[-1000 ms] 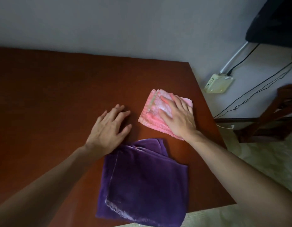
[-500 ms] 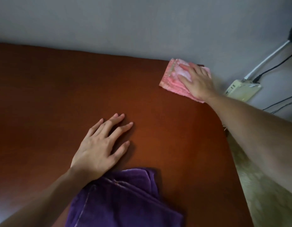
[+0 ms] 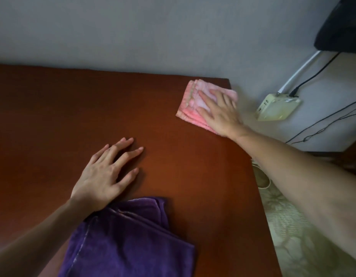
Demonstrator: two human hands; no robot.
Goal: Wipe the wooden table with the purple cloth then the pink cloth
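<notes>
- One broad, reddish-brown wooden table (image 3: pixel 73 120) fills most of the view, its far edge against a plain grey wall (image 3: pixel 153 27) and its right edge running down beside a pale patterned floor (image 3: pixel 293 236).
- A folded, deep purple velvety cloth (image 3: pixel 129 240) lies on the near part of the table, running out of the bottom of the view; nothing grips it.
- The left hand (image 3: pixel 105 176) rests palm down on the bare wood just beyond the purple cloth, fingers spread wide and holding nothing, while the wrist crosses over the cloth's far left corner.
- The right hand (image 3: pixel 219 112) presses flat on a folded, pink terry cloth (image 3: pixel 195 100), fingers stretched out and slightly parted, not curled around it.
- That pink cloth sits at the table's far right corner, its right side close to the table's edge.
- A small cream-coloured square box (image 3: pixel 277 108) with black cables is fixed on the wall to the right of that corner.
</notes>
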